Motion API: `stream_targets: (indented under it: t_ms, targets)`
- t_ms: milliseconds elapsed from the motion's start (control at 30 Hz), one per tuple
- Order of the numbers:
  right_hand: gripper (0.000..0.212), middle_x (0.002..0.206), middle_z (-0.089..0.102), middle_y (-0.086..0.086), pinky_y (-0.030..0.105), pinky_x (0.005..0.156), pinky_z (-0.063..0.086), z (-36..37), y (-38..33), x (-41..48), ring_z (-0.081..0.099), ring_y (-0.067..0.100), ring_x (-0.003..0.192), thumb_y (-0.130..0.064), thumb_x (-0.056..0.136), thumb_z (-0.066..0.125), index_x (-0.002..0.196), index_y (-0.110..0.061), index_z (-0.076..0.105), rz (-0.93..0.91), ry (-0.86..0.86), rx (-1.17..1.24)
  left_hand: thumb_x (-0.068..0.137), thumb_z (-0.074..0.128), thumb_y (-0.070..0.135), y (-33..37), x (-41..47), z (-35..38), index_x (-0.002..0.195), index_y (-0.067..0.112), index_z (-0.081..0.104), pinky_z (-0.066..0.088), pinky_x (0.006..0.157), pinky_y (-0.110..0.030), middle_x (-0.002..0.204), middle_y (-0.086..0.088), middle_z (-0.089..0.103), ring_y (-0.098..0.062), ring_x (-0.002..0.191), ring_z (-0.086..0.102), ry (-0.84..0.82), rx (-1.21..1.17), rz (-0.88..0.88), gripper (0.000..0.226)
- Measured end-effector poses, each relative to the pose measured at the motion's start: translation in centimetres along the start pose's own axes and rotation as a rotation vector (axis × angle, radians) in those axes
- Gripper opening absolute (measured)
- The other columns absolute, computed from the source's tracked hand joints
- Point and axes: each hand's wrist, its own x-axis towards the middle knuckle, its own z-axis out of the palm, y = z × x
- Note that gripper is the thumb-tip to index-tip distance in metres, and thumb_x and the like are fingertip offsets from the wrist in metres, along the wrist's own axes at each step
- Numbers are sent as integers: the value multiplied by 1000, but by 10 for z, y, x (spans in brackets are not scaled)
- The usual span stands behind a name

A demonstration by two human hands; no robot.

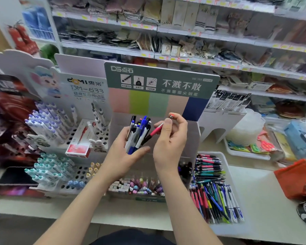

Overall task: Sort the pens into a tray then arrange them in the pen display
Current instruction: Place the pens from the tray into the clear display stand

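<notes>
My left hand (121, 152) grips a bunch of pens (139, 132), blue, black and white, held upright in front of the pen display (159, 85) with the green header. My right hand (170, 137) pinches a single pink pen (155, 131) beside the bunch, its tip pointing down-left toward the other pens. A white tray (223, 158) lies on the counter at the right, holding several pens in mixed colours, some laid crosswise at the back and others lengthwise at the front. The display's lower front row (138, 186) holds small pastel items, partly hidden by my arms.
To the left stand white perforated pen racks (57, 131) with purple and teal pens and a red box (78, 150). A white stand (221, 124), plastic tubs (245, 128) and orange packets (295, 177) crowd the right. Shelves of goods fill the background.
</notes>
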Motion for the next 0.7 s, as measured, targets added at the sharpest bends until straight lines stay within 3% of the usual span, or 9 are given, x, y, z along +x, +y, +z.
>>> stream_targets:
  t_ms: [100, 200, 333, 400, 467, 533, 600, 700]
  targets:
    - [13, 96, 73, 12, 33, 79, 57, 16, -5, 8, 72, 20, 86, -15, 114, 44, 125, -12, 50, -26, 80, 77, 93, 82, 28, -7, -6, -13, 125, 39, 51, 47, 81, -18, 110, 27, 67, 1, 102, 65, 136, 92, -4, 46]
    - [10, 105, 74, 13, 29, 85, 55, 30, -8, 16, 73, 18, 95, -12, 115, 40, 124, -10, 45, -97, 88, 77, 95, 79, 30, -16, -9, -26, 131, 36, 47, 45, 87, -14, 110, 31, 64, 12, 106, 61, 245, 136, -25, 48]
    - [8, 103, 73, -5, 29, 83, 58, 45, 10, 23, 72, 9, 94, -14, 112, 51, 120, -14, 50, -143, -231, -155, 96, 78, 29, -19, -14, -36, 141, 34, 37, 29, 90, 1, 120, 45, 41, 41, 106, 37, 319, 129, -51, 61]
    - [9, 97, 71, -7, 28, 79, 55, 50, 26, 26, 68, 7, 87, -17, 109, 59, 117, -14, 58, -171, -416, -333, 96, 78, 32, -22, -14, -38, 138, 37, 39, 35, 97, -7, 125, 42, 46, 34, 113, 42, 320, 100, -61, 58]
    - [9, 99, 72, -6, 31, 88, 51, 53, 39, 25, 63, 7, 91, -21, 105, 66, 113, -17, 66, -249, -510, -501, 95, 79, 37, -26, -13, -40, 136, 38, 43, 42, 103, -22, 129, 33, 55, 18, 120, 51, 319, 70, -75, 55]
    - [13, 104, 74, -5, 38, 99, 44, 55, 50, 23, 62, 20, 99, -29, 102, 68, 111, -22, 73, -316, -494, -643, 94, 80, 36, -26, -12, -41, 132, 44, 44, 42, 101, -14, 125, 36, 57, 18, 118, 52, 327, 31, -78, 52]
    - [19, 105, 74, -1, 39, 96, 41, 54, 53, 22, 60, 27, 102, -34, 102, 66, 114, -24, 77, -341, -429, -729, 93, 81, 38, -23, -11, -40, 127, 55, 44, 46, 90, -7, 118, 34, 61, 14, 107, 59, 312, -18, -105, 53]
    - [15, 100, 74, -4, 34, 86, 50, 46, 46, 22, 62, 15, 93, -26, 103, 68, 113, -19, 77, -248, -449, -575, 92, 82, 41, -24, -7, -37, 127, 55, 50, 55, 65, -26, 96, 14, 71, -12, 73, 65, 254, -148, -210, 50]
